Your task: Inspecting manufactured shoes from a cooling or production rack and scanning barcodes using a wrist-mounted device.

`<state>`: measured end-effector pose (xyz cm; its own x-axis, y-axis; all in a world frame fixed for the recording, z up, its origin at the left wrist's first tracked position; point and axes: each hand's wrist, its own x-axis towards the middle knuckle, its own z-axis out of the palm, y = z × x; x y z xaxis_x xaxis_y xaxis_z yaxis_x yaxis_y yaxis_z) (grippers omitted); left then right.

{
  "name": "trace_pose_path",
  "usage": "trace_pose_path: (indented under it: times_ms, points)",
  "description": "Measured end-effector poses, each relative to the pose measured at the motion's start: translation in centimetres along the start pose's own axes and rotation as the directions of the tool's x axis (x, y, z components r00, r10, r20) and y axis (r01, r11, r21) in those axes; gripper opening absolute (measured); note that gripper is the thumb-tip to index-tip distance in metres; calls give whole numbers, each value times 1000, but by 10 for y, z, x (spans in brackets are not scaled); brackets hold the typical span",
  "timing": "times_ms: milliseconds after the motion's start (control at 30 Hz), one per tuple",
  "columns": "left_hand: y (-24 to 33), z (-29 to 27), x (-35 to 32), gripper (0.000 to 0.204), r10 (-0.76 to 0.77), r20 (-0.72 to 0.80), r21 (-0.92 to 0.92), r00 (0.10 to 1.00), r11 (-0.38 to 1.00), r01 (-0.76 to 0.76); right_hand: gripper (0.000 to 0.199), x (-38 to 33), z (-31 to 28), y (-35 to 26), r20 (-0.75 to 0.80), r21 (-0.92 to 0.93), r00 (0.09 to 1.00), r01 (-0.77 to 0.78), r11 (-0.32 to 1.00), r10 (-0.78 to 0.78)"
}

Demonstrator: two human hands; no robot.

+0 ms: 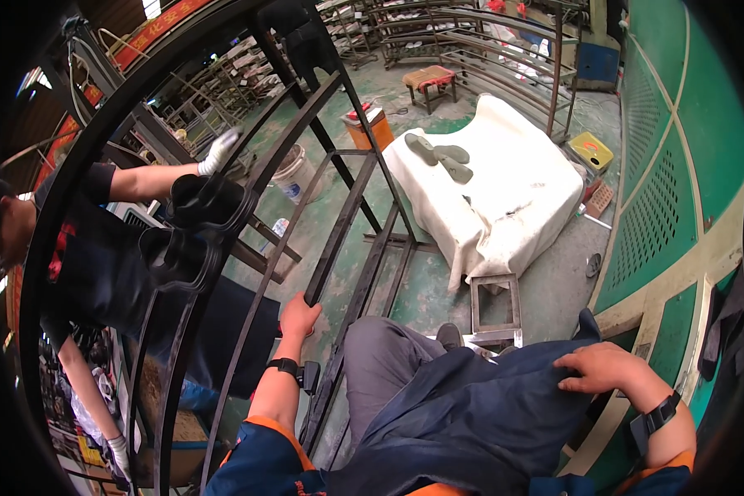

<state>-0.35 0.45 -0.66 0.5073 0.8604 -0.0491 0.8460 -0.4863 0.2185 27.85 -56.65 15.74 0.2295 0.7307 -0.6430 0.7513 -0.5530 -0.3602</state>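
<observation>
at the far left, a co-worker in dark clothes (pixel 99 264) reaches a white-gloved hand (pixel 221 150) to the black iron gate frame (pixel 223 207), which stands tilted across the scene. near the middle, the left hand (pixel 298 318) is wrapped tight around a slanted bar (pixel 339 231) of that frame. to the right, the right hand (pixel 599 368) rests flat, fingers loosely curled, on the dark blue apron (pixel 471 413) over the lap. beyond lies a white cloth-covered block (pixel 504 198).
</observation>
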Motion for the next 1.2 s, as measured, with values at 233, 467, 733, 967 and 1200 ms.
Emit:
trace_pose_path:
  times_ms: [233, 467, 733, 967, 1200]
  points:
    - [-2, 1, 1, 51, 11, 2, 0, 1000, 1000, -11, 56, 0, 2, 2, -13, 10, 1000, -1, 1000, 1]
    - [-8, -3, -2, 50, 7, -15, 11, 1000, 1000, -7, 56, 4, 6, 2, -36, 1, 999, 38, 999, -38]
    - [-30, 9, 12, 60, 40, -13, 19, 999, 999, -40, 50, 4, 13, 4, -76, -91, 994, 69, 993, -76]
    - [-44, 42, 35, 65, 170, 65, -385, 983, 913, -132, 45, 22, 20, 24, 19, -83, 998, 62, 995, -60]
    - [13, -11, -16, 59, 211, 14, -17, 977, 977, -211, 51, 31, 34, 18, 7, -110, 999, 54, 992, -53]
